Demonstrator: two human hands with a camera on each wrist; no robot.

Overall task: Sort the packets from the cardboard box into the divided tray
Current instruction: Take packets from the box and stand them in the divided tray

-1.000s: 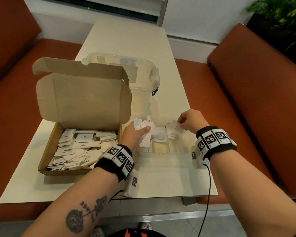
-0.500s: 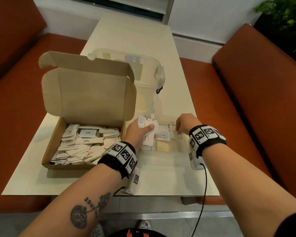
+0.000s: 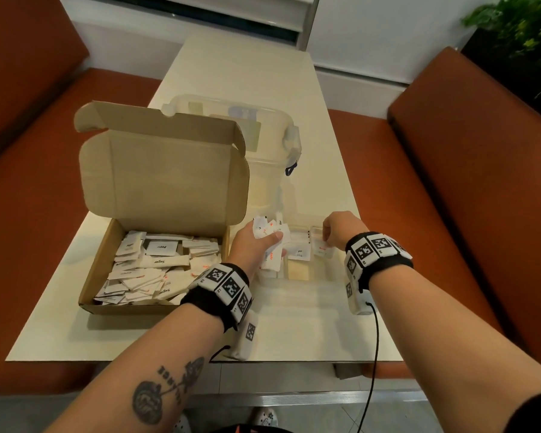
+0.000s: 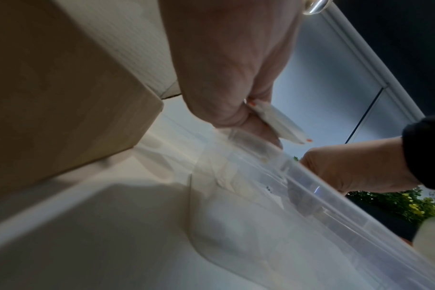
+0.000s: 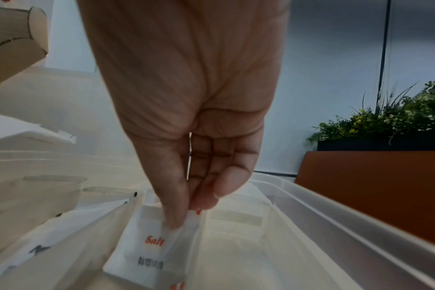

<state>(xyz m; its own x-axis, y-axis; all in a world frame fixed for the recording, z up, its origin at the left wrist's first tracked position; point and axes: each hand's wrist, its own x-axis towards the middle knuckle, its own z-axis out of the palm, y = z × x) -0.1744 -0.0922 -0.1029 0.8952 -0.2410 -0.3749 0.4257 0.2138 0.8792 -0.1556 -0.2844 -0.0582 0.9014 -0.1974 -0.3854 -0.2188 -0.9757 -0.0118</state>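
Right hand pinches a salt packet down into the tray beside the cardboard box; left hand clutches a bunch of packets. Next, seemingly: let go, draw another from the bunch.

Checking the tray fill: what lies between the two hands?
In the head view, a packet standing in the tray lies between the left hand and right hand.

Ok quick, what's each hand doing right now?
Left hand: holding a bunch of packets.
Right hand: pinching a Salt packet down in the divided tray.
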